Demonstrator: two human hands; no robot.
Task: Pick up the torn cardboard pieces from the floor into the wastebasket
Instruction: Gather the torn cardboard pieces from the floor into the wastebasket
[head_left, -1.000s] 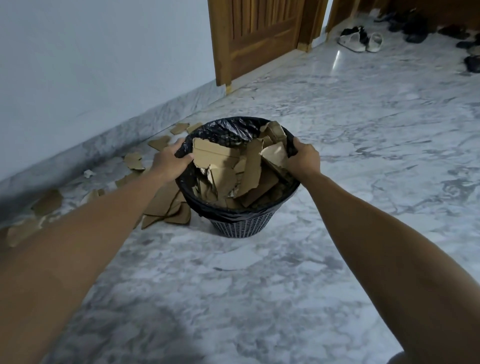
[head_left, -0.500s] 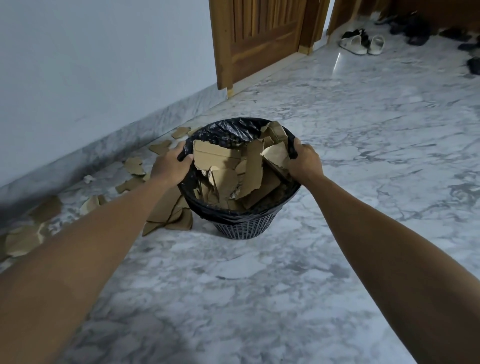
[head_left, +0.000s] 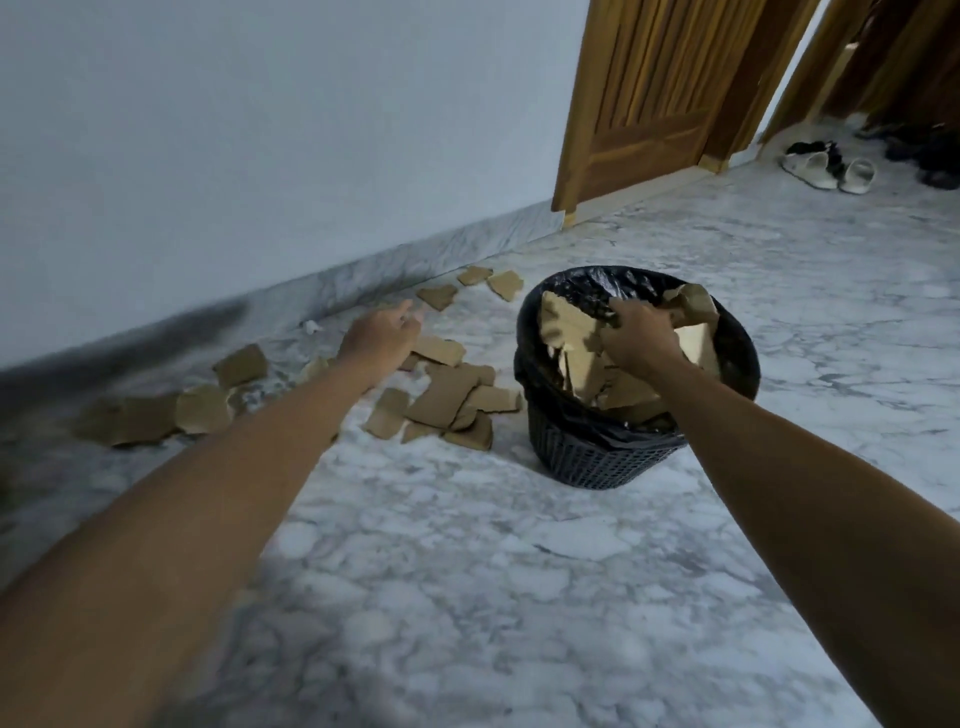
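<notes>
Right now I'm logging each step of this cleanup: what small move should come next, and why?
Probably lower the left hand onto the torn cardboard pieces beneath it: it hovers over them empty, while the right hand presses cardboard in the wastebasket.

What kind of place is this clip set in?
Likely a home hallway or entry: marble floor, wooden door, and sandals left by a doorway.

two bare forearms, no sleeves, bare hands

1 wastebasket (head_left: 597, 457), 2 hands, approx 15 cardboard pcs on floor, 2 white sandals
</notes>
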